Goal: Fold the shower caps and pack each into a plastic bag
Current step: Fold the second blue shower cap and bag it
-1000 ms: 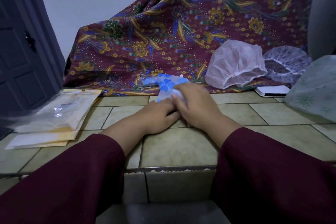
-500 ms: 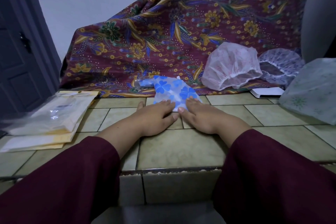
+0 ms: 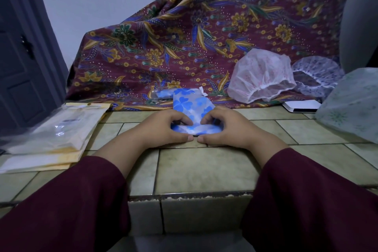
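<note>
Near edge of the blue shower cap [image 3: 191, 106] sits under both hands, so no telling how its lower fold lies. The left hand [image 3: 163, 129] and right hand [image 3: 227, 129] have their fingertips curled down onto it, tips mostly tucked out of view. At 12 o'clock from the cap there's a small packet [image 3: 163, 93], half covered by it, contents unreadable. The green-print cap [image 3: 351, 104] at 3 o'clock is cut by the frame edge. The white box [image 3: 300, 106] is partly under the pink cap [image 3: 261, 75]. Print on the plastic bags [image 3: 55, 135] at 9 o'clock is too blurry to read.
</note>
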